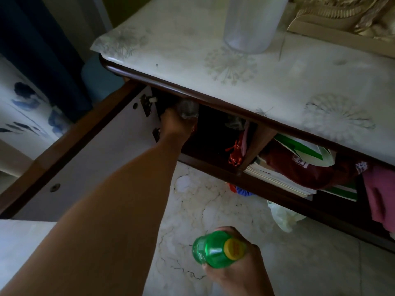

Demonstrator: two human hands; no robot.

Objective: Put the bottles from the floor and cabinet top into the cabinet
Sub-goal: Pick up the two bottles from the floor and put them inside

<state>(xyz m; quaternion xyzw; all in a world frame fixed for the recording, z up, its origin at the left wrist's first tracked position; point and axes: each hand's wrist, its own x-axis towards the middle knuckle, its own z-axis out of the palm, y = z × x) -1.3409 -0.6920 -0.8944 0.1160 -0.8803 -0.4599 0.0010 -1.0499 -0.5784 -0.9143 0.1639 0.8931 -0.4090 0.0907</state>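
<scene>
My left hand (176,124) reaches into the dark left compartment of the cabinet (192,92), closed around a clear plastic bottle (187,108) just under the top's edge. My right hand (239,268) is low over the marble floor, gripping a green bottle (211,249) with a yellow cap that points up toward me. A tall frosted clear bottle (250,22) stands upright on the cabinet top, back centre. The lower part of the clear bottle in my left hand is hidden by my fingers and the shadow.
The cabinet door (89,159) hangs open to the left. Red netting (235,152) lies inside beside a wooden divider (254,146); the right compartment holds books (277,178) and cloth (310,167). A pale plastic bag (282,216) lies on the floor. A gold ornament (346,16) sits top right.
</scene>
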